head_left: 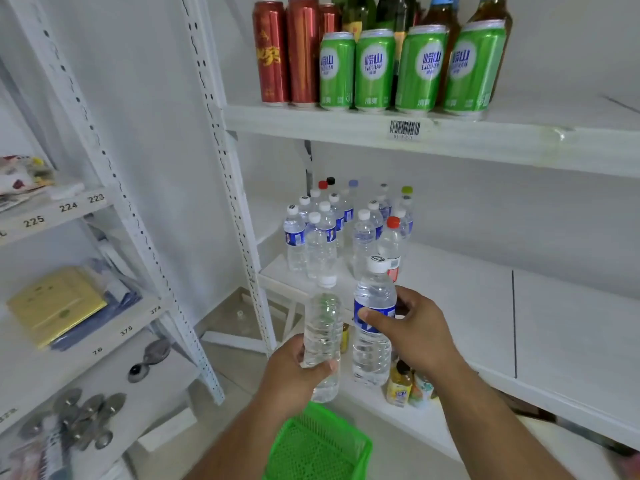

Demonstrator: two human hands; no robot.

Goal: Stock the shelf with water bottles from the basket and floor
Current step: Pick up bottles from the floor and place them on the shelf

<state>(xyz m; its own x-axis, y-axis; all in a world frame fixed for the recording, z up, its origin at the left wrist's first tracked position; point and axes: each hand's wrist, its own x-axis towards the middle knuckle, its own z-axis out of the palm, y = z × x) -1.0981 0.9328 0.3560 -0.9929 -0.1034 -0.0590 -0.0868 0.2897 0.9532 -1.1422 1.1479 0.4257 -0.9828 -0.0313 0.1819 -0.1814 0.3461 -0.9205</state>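
Note:
My left hand (294, 370) grips a clear unlabelled water bottle (322, 327) near its base, upright. My right hand (412, 327) grips a taller water bottle with a blue label (374, 306) round its middle, upright. Both bottles hang in front of the middle shelf (467, 292), just short of its front edge. On that shelf's left end stands a cluster of several water bottles (332, 230), one with a red cap (393, 223). A green mesh basket (318, 445) sits below my forearms; its inside looks empty.
The upper shelf (346, 124) carries green cans (374, 69), red cans and glass bottles. Small juice bottles (401, 382) stand on the low shelf. A white upright post (239, 209) borders the shelf's left side. A left rack (86, 327) holds packets and metal discs.

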